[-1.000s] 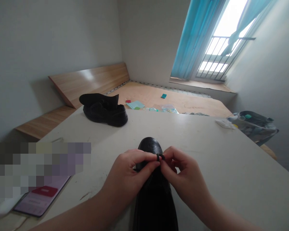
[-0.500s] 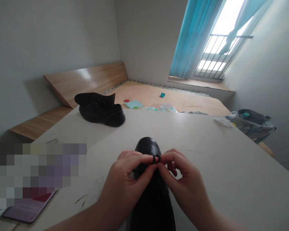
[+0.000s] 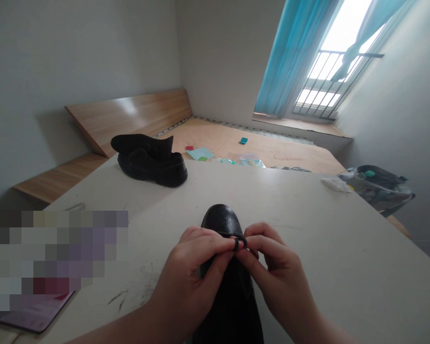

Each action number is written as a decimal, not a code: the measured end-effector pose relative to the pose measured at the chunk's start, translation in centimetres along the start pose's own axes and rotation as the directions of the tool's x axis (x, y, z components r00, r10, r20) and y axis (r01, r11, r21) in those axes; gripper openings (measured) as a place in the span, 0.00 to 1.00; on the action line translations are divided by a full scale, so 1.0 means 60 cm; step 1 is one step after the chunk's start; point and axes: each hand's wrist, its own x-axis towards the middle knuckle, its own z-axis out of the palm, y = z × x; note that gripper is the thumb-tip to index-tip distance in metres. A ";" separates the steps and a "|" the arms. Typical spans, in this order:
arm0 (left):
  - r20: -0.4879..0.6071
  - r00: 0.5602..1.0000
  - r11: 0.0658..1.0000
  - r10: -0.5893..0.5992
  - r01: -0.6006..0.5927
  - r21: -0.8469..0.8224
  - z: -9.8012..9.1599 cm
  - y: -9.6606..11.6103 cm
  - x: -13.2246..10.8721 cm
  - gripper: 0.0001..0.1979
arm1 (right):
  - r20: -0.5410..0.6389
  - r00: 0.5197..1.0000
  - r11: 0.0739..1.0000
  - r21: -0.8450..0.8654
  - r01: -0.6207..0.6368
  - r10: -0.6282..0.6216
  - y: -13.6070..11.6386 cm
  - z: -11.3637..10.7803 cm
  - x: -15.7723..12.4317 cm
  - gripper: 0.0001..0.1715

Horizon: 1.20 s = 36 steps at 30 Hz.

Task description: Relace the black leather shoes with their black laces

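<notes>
At the near side of the white table (image 3: 347, 248), a black leather shoe (image 3: 221, 217) is standing upright with its toe pointing away and its rear running out of the view. Over its front, the left hand (image 3: 191, 267) and the right hand (image 3: 277, 263) are meeting, each pinching between thumb and forefinger at a dark lace (image 3: 237, 244), which is forming small loops around the fingertips. What the near shoe is holding inside is too dark to tell.

Farther off to the left, a second black shoe (image 3: 148, 169) is sitting on the table, with a flat black piece (image 3: 139, 142) rising above its opening; whether that piece is part of it, I cannot tell. Beyond the right edge, an open-topped container (image 3: 389, 203) is holding clear plastic and a green item (image 3: 370, 174), while a crumpled white packet (image 3: 335, 185) is lying near it on the tabletop. On the wooden board behind, a clear bag (image 3: 251, 161) is showing small, unclear contents. At lower left, a phone (image 3: 39, 313) is lying partly behind a blurred patch.
</notes>
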 end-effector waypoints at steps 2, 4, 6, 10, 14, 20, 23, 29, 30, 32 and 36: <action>0.015 1.000 1.000 0.000 0.000 -0.005 -0.001 0.000 0.000 0.10 | 0.002 1.000 0.999 0.037 -0.027 0.027 0.002 0.003 -0.001 0.06; 0.023 1.000 1.000 -0.011 0.011 -0.010 -0.002 0.002 0.000 0.09 | 0.000 0.999 0.997 0.059 -0.046 0.046 0.003 0.006 -0.004 0.06; 0.024 0.999 0.999 -0.043 0.043 -0.027 -0.003 0.004 0.000 0.09 | -0.006 0.999 0.998 0.051 -0.040 0.040 0.003 0.008 -0.006 0.07; -0.015 0.980 0.975 -0.200 0.197 -0.099 -0.003 0.009 0.004 0.06 | -0.026 1.000 1.000 -0.009 -0.003 0.003 0.005 0.007 -0.010 0.07; 0.000 0.925 0.918 -0.381 0.378 -0.118 -0.005 0.013 0.010 0.02 | -0.009 0.996 0.993 -0.078 0.084 -0.085 0.007 0.004 -0.016 0.06; 0.030 0.888 0.869 -0.458 0.455 -0.197 -0.005 0.016 0.015 0.04 | 0.032 0.981 0.963 -0.190 0.192 -0.189 0.005 0.003 -0.020 0.08; 0.031 0.880 0.855 -0.475 0.469 -0.221 -0.004 0.015 0.014 0.05 | 0.043 0.977 0.953 -0.216 0.214 -0.210 0.004 0.004 -0.018 0.08; 0.017 0.955 0.943 -0.296 0.295 -0.156 -0.006 0.014 0.008 0.06 | 0.085 0.976 0.951 -0.225 0.213 -0.199 0.003 0.003 -0.013 0.08; 0.020 0.964 0.954 -0.264 0.264 -0.144 -0.006 0.014 0.007 0.08 | 0.083 0.977 0.954 -0.218 0.208 -0.194 0.003 0.002 -0.012 0.08; 0.023 0.972 0.964 -0.233 0.234 -0.130 -0.006 0.014 0.005 0.08 | 0.085 0.979 0.957 -0.207 0.202 -0.188 0.004 0.001 -0.013 0.09; 0.023 0.938 0.921 -0.346 0.345 -0.182 -0.006 0.015 0.007 0.04 | 0.075 0.979 0.955 -0.216 0.204 -0.192 0.004 -0.001 -0.014 0.09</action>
